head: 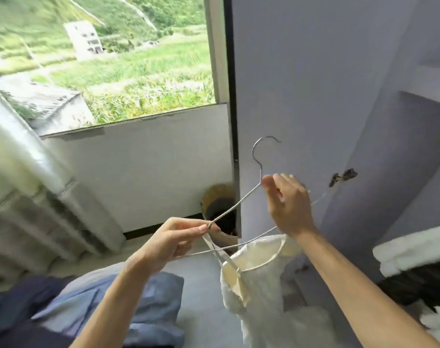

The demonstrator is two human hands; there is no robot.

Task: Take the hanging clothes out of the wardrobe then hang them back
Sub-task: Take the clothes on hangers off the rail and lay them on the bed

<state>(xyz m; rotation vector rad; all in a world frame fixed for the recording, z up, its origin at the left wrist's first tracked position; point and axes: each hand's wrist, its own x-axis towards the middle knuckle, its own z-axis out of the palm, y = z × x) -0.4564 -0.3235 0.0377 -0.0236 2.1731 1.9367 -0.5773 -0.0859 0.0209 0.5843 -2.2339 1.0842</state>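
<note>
Wardrobe door point(301, 84) stands beside window point(113, 59); left hand point(173, 244) pinches strap point(215, 247), right hand point(289, 202) grips hanger point(261, 172).

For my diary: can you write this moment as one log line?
left hand: pinches strap at hanger end | right hand: holds hanger | white top: dangling below hanger

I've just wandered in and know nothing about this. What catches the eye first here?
In the middle of the picture, a wire hanger is held up in front of a lilac door. The right hand holds it near the neck, and the left hand pinches a strap of the white top at the hanger's left end. At upper left, a big window shows bright green fields.
</note>
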